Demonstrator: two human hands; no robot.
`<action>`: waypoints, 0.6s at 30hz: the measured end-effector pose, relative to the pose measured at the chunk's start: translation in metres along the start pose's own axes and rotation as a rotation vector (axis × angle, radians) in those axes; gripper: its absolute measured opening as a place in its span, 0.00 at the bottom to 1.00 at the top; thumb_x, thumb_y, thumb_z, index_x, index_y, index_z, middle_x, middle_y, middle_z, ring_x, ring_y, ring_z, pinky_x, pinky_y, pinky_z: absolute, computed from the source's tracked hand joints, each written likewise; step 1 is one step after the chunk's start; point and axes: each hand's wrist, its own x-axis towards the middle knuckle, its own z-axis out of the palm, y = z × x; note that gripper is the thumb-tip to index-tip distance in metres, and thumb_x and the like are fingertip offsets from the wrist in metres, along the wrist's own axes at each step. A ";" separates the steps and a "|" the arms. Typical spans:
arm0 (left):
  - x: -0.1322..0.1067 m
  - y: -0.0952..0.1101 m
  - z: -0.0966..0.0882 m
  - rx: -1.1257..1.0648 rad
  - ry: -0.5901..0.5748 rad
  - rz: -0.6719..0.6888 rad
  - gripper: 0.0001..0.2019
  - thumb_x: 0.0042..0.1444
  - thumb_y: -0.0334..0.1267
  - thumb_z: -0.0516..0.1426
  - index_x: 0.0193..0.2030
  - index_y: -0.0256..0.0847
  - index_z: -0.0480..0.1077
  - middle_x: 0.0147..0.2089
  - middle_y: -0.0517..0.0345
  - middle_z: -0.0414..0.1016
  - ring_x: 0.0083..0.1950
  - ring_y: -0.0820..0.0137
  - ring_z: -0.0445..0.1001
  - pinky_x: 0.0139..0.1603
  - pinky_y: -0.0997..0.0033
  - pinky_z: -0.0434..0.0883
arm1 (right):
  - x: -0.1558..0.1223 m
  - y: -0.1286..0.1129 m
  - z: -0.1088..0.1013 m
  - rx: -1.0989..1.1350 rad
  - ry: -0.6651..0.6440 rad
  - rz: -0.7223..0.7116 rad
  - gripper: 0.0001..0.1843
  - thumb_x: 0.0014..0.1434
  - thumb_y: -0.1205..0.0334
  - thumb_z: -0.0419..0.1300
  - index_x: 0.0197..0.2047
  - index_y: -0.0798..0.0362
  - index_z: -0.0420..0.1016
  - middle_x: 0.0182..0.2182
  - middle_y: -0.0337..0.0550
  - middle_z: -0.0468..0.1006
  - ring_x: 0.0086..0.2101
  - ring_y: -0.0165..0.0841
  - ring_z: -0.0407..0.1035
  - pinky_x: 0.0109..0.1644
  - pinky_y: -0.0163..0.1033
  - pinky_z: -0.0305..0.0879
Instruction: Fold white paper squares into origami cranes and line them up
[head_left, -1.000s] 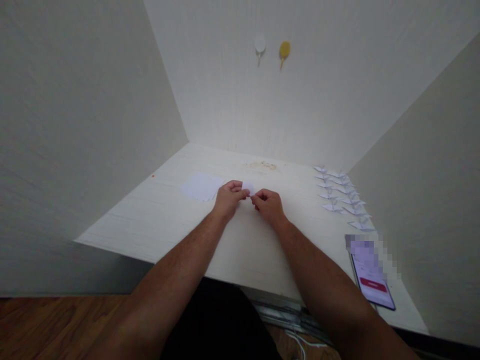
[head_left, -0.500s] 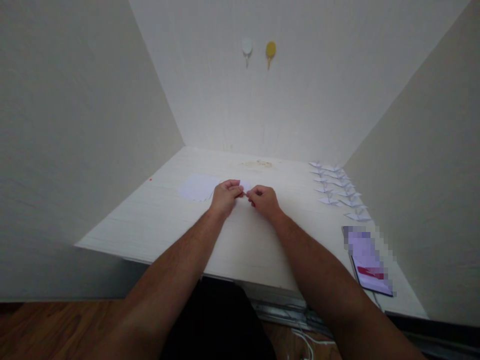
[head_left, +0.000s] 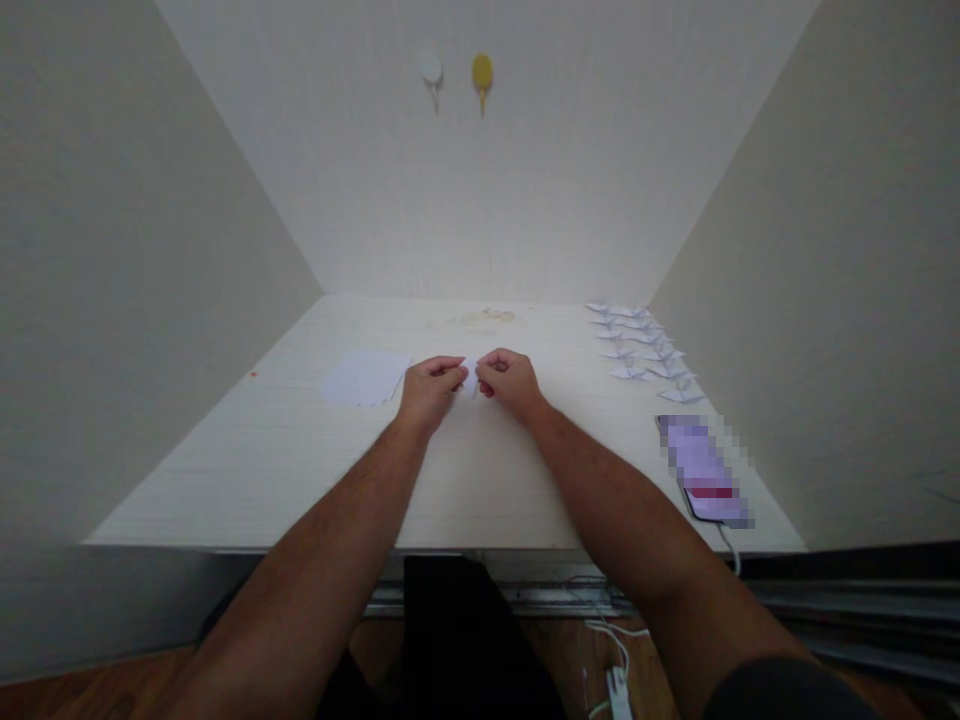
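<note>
Centrally, a small white paper piece point(head_left: 471, 377) sits between the two hands above the white tabletop point(head_left: 322, 485). The left hand point(head_left: 430, 394) pinches one side of it, thumb against fingers, and the right hand point(head_left: 513, 382) grips the other side likewise; the fingertips cover much of it, so its folds cannot be made out. Just beside the left hand, white paper sheets point(head_left: 364, 378) lie loosely overlapped, and the hand blocks the view of their near right corner. Well to the right, folded paper cranes point(head_left: 628, 374) stand in two close columns by the side wall point(head_left: 832, 300). Nearer the front edge lies a smartphone point(head_left: 697, 460), partly pixelated, with a white cable point(head_left: 733, 552) trailing over the edge; the right forearm passes between it and the tabletop's middle. On the back wall hang a white hook point(head_left: 431, 68) and a yellow hook point(head_left: 482, 72), above a brownish stain point(head_left: 491, 316).
</note>
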 end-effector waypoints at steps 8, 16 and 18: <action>0.000 -0.002 -0.002 0.000 -0.093 0.008 0.11 0.38 0.32 0.66 0.33 0.37 0.80 0.22 0.59 0.75 0.23 0.76 0.69 0.27 0.75 0.64 | -0.004 -0.006 -0.001 -0.041 0.009 0.027 0.04 0.49 0.66 0.62 0.27 0.54 0.69 0.14 0.32 0.72 0.15 0.25 0.65 0.19 0.28 0.61; -0.004 0.004 -0.003 -0.010 -0.149 -0.007 0.10 0.38 0.31 0.64 0.32 0.37 0.79 0.20 0.61 0.72 0.21 0.77 0.66 0.25 0.75 0.63 | -0.007 -0.006 -0.003 -0.026 -0.062 -0.001 0.04 0.47 0.65 0.61 0.29 0.53 0.70 0.16 0.32 0.73 0.16 0.25 0.67 0.21 0.28 0.63; -0.004 0.004 -0.004 -0.002 -0.171 -0.008 0.11 0.38 0.31 0.64 0.33 0.37 0.79 0.20 0.62 0.71 0.20 0.77 0.66 0.24 0.75 0.63 | -0.008 -0.005 -0.003 -0.031 -0.063 -0.013 0.05 0.47 0.63 0.62 0.29 0.53 0.70 0.16 0.32 0.74 0.17 0.25 0.67 0.20 0.28 0.62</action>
